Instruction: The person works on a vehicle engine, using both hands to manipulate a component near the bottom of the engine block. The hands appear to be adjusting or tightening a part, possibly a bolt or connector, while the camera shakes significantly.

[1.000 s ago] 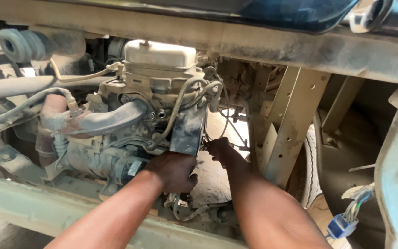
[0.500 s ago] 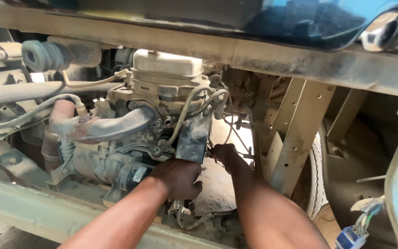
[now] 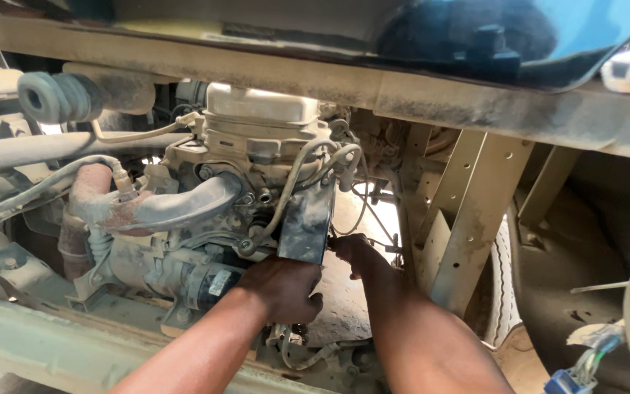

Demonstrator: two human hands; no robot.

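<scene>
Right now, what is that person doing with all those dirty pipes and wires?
A person is reaching both bare hands into a dusty engine under a vehicle's frame. The left hand is pressed against the bottom of the engine, just under a dark metal plate. The right hand is tucked in behind that plate, near some thin wires; its fingertips are hidden, so I cannot tell what it grips. A pale tank sits on top, and a rusty pipe curves off to the side.
</scene>
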